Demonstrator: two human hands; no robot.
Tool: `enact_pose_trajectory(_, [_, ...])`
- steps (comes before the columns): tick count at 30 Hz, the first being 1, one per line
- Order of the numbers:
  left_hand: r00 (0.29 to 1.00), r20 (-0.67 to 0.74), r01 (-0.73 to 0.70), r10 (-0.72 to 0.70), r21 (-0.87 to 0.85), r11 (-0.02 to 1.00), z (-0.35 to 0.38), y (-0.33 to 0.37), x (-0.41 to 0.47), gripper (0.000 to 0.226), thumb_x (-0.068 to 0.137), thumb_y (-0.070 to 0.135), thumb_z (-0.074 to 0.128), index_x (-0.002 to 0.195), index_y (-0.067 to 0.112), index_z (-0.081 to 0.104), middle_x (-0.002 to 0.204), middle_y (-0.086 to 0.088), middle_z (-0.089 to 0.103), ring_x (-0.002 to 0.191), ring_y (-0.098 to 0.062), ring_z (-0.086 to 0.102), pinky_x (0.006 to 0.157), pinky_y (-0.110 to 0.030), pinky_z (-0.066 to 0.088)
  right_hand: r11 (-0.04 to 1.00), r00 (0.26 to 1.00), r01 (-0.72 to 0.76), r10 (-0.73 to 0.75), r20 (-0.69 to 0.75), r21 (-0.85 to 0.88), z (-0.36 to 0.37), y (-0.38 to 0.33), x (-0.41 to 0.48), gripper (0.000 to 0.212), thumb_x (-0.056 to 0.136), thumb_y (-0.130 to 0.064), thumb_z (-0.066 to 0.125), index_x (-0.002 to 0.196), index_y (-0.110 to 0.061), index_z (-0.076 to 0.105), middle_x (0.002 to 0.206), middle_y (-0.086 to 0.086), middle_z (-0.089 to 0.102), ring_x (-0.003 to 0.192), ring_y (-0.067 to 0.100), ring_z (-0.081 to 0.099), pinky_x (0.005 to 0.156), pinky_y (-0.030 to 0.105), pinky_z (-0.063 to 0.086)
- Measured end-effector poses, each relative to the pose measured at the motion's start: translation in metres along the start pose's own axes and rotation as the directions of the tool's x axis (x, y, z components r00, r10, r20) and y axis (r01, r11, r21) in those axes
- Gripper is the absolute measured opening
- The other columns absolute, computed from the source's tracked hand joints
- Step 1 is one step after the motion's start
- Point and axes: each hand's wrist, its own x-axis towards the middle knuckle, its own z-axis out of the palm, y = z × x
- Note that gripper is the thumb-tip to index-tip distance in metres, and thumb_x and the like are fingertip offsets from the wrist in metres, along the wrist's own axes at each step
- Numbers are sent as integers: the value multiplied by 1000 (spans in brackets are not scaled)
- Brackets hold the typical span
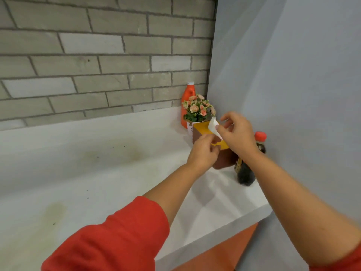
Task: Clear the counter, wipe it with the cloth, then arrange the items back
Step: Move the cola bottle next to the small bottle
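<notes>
White sheet (213, 126), thin and curling, is pinched between the fingers (224, 130) of your right hand (237, 132), and it rises out of the yellow top of the brown box (224, 160). Your left hand (203, 151) has its fingers curled onto the near edge of that top, gripping it so the box stays down. Judging by the task, this sheet is your wiper, so draw it straight up and slightly toward yourself. Keep the left hand bearing down until the sheet comes free, because a sideways tug could tear it or drag the box. Room is tight at this end. The flower pot (197, 109) stands just behind the box, and the orange bottle (188, 92) is behind that in the corner. The dark bottle (246, 175) with the red cap stands just beside the box, under your right wrist and close to the grey side wall (283, 94). A dropped elbow could tip it. The bench (97, 173) runs off to your left below the brick wall (97, 55) with nothing standing on it, only yellowish stains (134, 151) and dark specks, so that is your free side for moving the things aside and wiping. Mind the front edge (214, 231), which cuts in close to the dark bottle.
</notes>
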Motion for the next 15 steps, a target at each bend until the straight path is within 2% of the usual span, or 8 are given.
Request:
enact_pose_trajectory(2, [999,-52,-12,15,51,999,-20,-5,-9,23,88,3,50,107,3,63,105,-15,59,92,-27,58,79,-31,47,999,998,15,-18,62,46,15,-13,-4,12,84,-15,63,96,-15,60,72,-2,56,64,12,51,56,19,37])
enact_pose_trajectory(4, [995,-101,35,-25,94,995,-41,-11,-20,21,90,7,51,107,5,64,105,-13,58,90,-26,59,79,-33,48,996,993,30,-39,110,83,31,-28,-9,11,84,-13,62,95,-15,60,63,-6,52,59,6,48,53,15,34])
enact_pose_trajectory(8, [973,-199,156,-117,193,969,-89,-29,-51,20,93,17,49,98,6,65,98,-9,55,79,-23,55,70,-29,44,984,970,80,-113,214,159,66,-72,-23,11,84,-13,62,95,-11,62,65,3,56,62,14,51,62,28,42])
enact_pose_trajectory(12, [927,-335,266,-171,264,927,-151,-49,-92,25,95,23,47,91,6,65,86,-2,48,73,-19,49,66,-28,41,972,929,130,-188,318,195,104,-124,-41,8,84,-17,63,92,-18,60,64,-1,57,60,12,52,58,25,41])
enact_pose_trajectory(15, [878,-416,376,-236,297,878,-200,-64,-129,33,96,31,44,87,6,64,83,-2,50,73,-18,48,64,-28,37,960,891,143,-230,391,239,132,-168,-60,9,84,-17,62,94,-17,61,62,-7,53,62,12,51,63,27,44])
